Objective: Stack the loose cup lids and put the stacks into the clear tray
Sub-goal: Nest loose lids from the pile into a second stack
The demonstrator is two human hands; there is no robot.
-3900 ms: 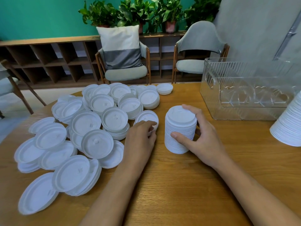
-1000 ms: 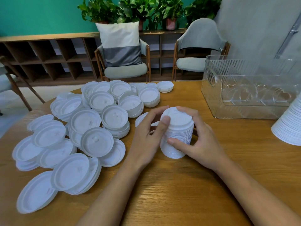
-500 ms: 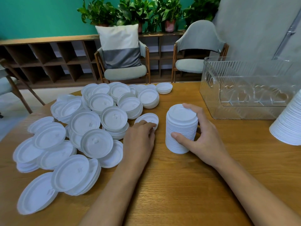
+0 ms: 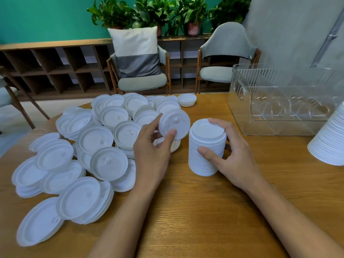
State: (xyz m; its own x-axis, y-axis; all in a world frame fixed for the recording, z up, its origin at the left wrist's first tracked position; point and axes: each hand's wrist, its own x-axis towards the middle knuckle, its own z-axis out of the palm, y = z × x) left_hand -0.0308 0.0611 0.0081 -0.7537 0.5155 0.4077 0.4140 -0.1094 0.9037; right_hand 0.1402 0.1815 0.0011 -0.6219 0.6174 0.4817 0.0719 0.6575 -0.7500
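Now: one lid (image 4: 174, 124) is off the table, tilted, its top face toward the camera, just left of the tall stack (image 4: 206, 148) and about level with the stack's top. The left hand (image 4: 152, 151) pinches it at the rim, thumb on the near face and fingers behind. This edge hold probably lets the lid drop flat onto the stack without a finger caught under it.

The stack stands upright on the table (image 4: 195, 211). The right hand (image 4: 232, 155) wraps it, thumb across the near side and fingers curled over the far side onto the top rim. Judged a steadying grip: a column this tall would likely tip or shear when a lid is pressed on.

Step in hand, as I read it: adding this lid to the stack.

Loose lids (image 4: 96, 138) lie spread left of the stack, overlapping, some in short piles. They are within easy reach of the feeding hand, which likely explains the split of work between the hands.

The clear tray (image 4: 279, 101) sits beyond and to the right of the stack, and the stack is outside it. A second white stack (image 4: 329, 140) is far right of the stack, also on the table and cut off by the frame edge. Much stacking remains, and tray loading is not yet done.
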